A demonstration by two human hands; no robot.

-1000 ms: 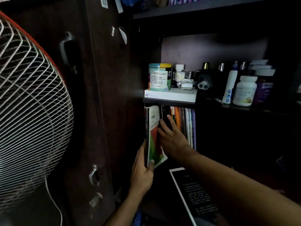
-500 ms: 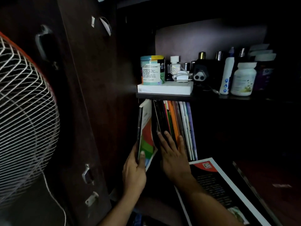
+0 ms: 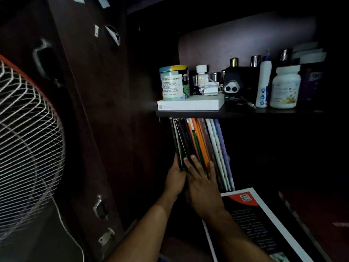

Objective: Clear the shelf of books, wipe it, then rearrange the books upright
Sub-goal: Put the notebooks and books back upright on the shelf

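Two hands meet at the foot of a row of books [image 3: 200, 144] standing upright and leaning slightly under a dark shelf [image 3: 207, 113]. The left hand [image 3: 174, 179] lies along the leftmost book's outer side, fingers straight up against it; whether its thumb curls round the edge cannot be told. The right hand [image 3: 203, 186] is just beside it, touching it, fingers spread flat over the spines of the dark and orange books. Together the hands press the left end of the row between them.

Right of the right hand, the pale and purple books lean at the row's end. Below and right of that hand a large black book [image 3: 255, 220] with a white border and red corner lies flat.

Above the hands, on the shelf, a white box [image 3: 190, 104] carries a teal tin [image 3: 172, 83]; further right stand a white tube [image 3: 263, 84] and a white jar [image 3: 285, 87].

Far left of the left hand is a fan [image 3: 28, 138] with a wire grille, before a dark cabinet door [image 3: 90, 110].
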